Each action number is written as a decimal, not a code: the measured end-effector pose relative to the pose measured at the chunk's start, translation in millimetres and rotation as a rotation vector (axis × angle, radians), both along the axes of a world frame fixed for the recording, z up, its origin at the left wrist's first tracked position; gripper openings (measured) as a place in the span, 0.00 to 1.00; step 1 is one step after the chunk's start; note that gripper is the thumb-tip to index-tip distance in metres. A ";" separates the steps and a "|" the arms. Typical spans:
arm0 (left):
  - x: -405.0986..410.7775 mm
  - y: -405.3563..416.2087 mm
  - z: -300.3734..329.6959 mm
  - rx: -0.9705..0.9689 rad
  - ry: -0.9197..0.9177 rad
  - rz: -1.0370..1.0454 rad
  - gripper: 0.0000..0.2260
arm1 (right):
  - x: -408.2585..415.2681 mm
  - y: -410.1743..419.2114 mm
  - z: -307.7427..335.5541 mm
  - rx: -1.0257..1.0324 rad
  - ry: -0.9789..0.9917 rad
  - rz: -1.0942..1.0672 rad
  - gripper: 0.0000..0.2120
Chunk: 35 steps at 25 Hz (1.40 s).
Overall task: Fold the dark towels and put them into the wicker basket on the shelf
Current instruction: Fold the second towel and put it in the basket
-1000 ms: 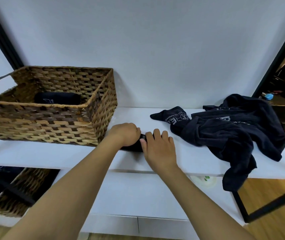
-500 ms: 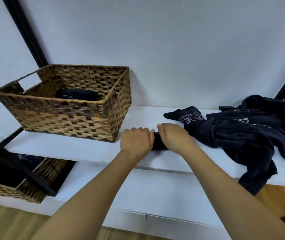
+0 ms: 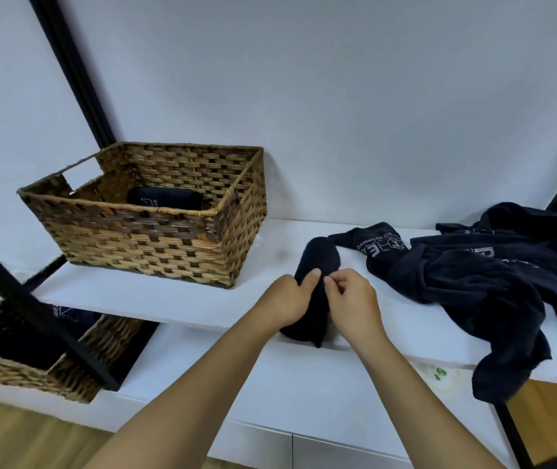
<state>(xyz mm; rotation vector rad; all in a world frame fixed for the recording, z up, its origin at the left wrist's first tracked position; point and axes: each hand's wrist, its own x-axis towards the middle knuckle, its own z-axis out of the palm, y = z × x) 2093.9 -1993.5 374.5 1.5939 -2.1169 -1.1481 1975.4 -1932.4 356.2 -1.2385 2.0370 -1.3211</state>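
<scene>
Dark navy terry, rolled into a narrow bundle, lies on the white shelf point(image 3: 155, 299) between the two hands: this rolled towel point(image 3: 317, 265) runs from the front edge back toward the wall, its near end just over the lip. The left hand point(image 3: 287, 301) holds it from the left, thumb laid over the top and fingers wrapped round the side; the right hand point(image 3: 351, 302) is at its right flank with fingers curled and thumb and forefinger pinched together close to the cloth, though whether they actually nip the fabric cannot be told. One folded towel point(image 3: 165, 199) already sits inside the wicker basket point(image 3: 141, 242), which stands on the same shelf to the left, near but apart from the bundle. To the right a heap of loose towels point(image 3: 480, 275) sprawls unfolded, one corner with pale lettering touching the roll's far end, another end hanging over the shelf front. By my reckoning the task is roughly a third done at best: one in, one shaped and about ready to be carried over, and the heap untouched. A second basket point(image 3: 37, 360) sits on the lower level.
</scene>
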 end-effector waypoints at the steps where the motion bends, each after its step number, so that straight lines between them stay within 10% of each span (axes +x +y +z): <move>1: 2.0 4.1 0.8 0.008 0.115 0.028 0.29 | 4.2 -0.4 7.8 -0.033 -0.024 0.015 0.07; 12: 26.7 22.3 109.7 -0.154 0.875 0.056 0.16 | 45.1 -15.8 120.5 -0.414 -0.236 0.382 0.28; 18: 66.0 -31.0 121.1 -0.966 0.009 -0.061 0.33 | 46.9 -38.8 176.8 -0.437 -0.134 0.520 0.28; 24: 120.2 -116.2 166.4 -1.484 -0.384 -0.278 0.34 | 64.9 -104.3 206.4 -0.164 -0.008 0.636 0.18; 30: 185.2 -219.1 197.2 -1.152 -0.490 -0.498 0.27 | 94.7 -182.6 209.4 0.042 0.685 0.554 0.30; 35: 212.5 -294.7 172.6 -0.725 -0.379 -0.446 0.25 | 118.2 -251.8 193.6 0.153 0.866 0.314 0.25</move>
